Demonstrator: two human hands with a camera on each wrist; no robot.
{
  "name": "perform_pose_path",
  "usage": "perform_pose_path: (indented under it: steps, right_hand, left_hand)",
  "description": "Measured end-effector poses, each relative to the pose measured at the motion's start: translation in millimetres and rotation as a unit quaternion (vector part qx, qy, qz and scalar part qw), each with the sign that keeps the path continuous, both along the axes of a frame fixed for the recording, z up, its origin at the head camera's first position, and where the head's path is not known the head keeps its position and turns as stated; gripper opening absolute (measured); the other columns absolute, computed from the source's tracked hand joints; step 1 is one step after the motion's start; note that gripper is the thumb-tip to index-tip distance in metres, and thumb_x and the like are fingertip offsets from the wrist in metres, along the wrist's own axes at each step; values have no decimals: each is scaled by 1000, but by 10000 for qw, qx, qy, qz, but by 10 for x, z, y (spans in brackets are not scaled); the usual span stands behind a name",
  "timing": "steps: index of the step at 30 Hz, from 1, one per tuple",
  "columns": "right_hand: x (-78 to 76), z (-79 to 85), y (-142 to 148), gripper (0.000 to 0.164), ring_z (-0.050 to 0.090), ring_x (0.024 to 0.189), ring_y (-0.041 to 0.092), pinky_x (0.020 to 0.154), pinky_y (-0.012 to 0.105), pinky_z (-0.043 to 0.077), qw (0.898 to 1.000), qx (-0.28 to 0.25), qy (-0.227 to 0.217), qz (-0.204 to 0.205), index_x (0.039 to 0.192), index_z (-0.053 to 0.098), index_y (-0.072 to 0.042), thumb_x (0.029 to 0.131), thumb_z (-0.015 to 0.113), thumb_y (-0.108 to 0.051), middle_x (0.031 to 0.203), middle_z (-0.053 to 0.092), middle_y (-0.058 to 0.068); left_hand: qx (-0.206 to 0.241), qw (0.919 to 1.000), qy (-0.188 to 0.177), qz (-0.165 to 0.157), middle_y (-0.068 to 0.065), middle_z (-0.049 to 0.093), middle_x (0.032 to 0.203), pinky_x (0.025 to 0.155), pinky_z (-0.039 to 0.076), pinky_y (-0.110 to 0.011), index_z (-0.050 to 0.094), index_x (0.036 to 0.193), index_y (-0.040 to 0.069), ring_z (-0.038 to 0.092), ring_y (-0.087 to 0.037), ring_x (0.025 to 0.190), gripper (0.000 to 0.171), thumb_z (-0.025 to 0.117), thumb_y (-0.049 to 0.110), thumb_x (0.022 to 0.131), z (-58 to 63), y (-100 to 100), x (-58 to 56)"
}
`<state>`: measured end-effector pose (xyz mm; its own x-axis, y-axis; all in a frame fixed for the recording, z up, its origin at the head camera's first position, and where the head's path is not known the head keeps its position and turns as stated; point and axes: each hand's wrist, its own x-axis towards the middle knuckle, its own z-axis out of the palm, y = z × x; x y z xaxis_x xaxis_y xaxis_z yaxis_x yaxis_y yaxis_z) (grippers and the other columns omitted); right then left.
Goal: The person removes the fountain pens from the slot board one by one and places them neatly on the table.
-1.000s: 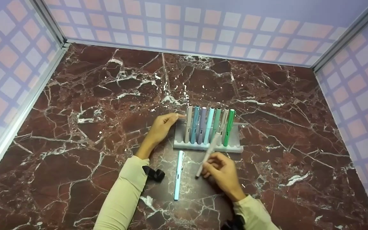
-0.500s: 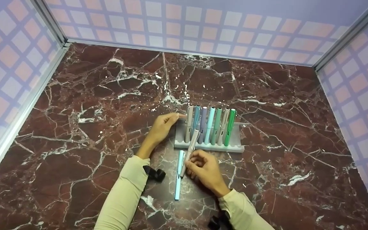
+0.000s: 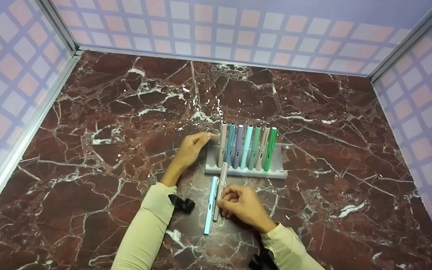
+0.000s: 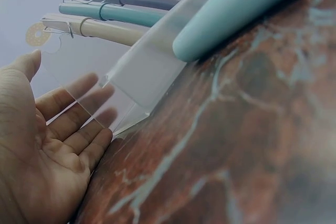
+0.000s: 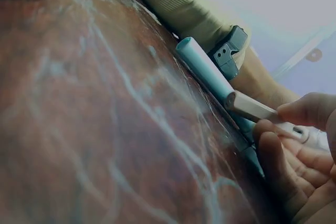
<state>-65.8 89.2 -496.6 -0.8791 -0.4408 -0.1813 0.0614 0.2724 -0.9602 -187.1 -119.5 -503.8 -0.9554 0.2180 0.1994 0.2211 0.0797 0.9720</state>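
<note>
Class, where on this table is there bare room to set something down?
The table is bare between the rack and back wall, and right of the right hand. Crowded: before the rack, where that hand holds a greyish pen beside a blue pen.

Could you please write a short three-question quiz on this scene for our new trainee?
1. How many pens lean in the holder?

2. True or false: from the person's viewpoint, the left hand is at the holder's right-hand end.

3. What does the right hand pinch?
A) the green pen
B) a greyish-beige pen
C) the purple pen

Key:
1. Seven.
2. False; it is at the left-hand end.
3. B; a light-blue pen lies beside it on the table.
</note>
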Motion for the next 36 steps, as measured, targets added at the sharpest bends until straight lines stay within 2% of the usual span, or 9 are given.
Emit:
perform_pose_path:
  steps: [3, 7, 11, 16, 22, 26, 32, 36]
  right_hand:
    - [44, 36, 24, 13, 65, 55, 14, 52, 31, 59, 9992, 180, -345, 19, 90, 66, 1, 86, 75, -6, 73, 71, 10]
    - [88, 76, 40, 13, 64, 50, 13, 48, 30, 58, 9978, 392, -534, 97, 85, 66, 0, 85, 77, -9, 69, 70, 8]
    - [93, 68, 28, 13, 62, 45, 11, 43, 29, 55, 9973, 575, -415, 201, 82, 67, -2, 88, 74, -10, 66, 71, 7]
    - [88, 54, 5, 10, 61, 43, 10, 42, 31, 55, 9972, 686, -222, 220, 82, 67, -2, 90, 71, -8, 64, 70, 6]
    - [94, 48, -12, 13, 60, 41, 11, 39, 36, 55, 9986, 511, -125, -54, 89, 64, 0, 91, 71, -11, 63, 68, 8]
    - [99, 45, -43, 18, 58, 38, 11, 37, 38, 53, 9977, 630, 74, -245, 90, 63, -2, 92, 72, -17, 60, 67, 7]
    - [91, 35, -128, 18, 57, 37, 9, 36, 35, 52, 9947, 939, 298, -284, 91, 63, -5, 92, 72, -20, 58, 65, 2]
    - [98, 27, -196, 17, 57, 36, 9, 35, 35, 51, 9948, 905, 383, -269, 91, 63, -6, 91, 73, -19, 57, 64, 1]
  left_hand:
    - [-26, 10000, 36, -2, -18, 69, 123, 111, 43, -41, 69, 117, -4, 62, -31, 122, 30, 48, 13, 105, 0, 4, 1]
    - [-17, 10000, -41, -15, -18, 69, 123, 111, 44, -41, 69, 117, -3, 62, -31, 121, 30, 48, 14, 106, 9, 8, 1]
    - [52, 9999, -157, -8, -17, 70, 122, 109, 46, -40, 69, 118, -3, 63, -32, 120, 30, 48, 16, 106, 13, 5, -2]
    - [20, 9999, -112, 18, -18, 70, 121, 109, 46, -40, 69, 117, -3, 63, -31, 120, 30, 48, 15, 106, 12, 1, -2]
    - [67, 9998, -161, -7, -18, 70, 122, 108, 46, -40, 69, 118, -4, 63, -32, 119, 31, 48, 16, 106, 5, 3, -2]
    - [87, 9998, -139, -65, -18, 70, 122, 109, 46, -41, 68, 119, -3, 63, -32, 119, 31, 48, 15, 106, 13, 12, -2]
    - [136, 9997, -178, -6, -20, 69, 123, 110, 44, -42, 68, 119, -5, 62, -35, 121, 30, 48, 14, 106, 30, 14, 11]
    - [175, 9996, -226, 6, -23, 67, 124, 111, 44, -44, 66, 120, -7, 61, -38, 121, 31, 47, 13, 106, 28, 8, 24]
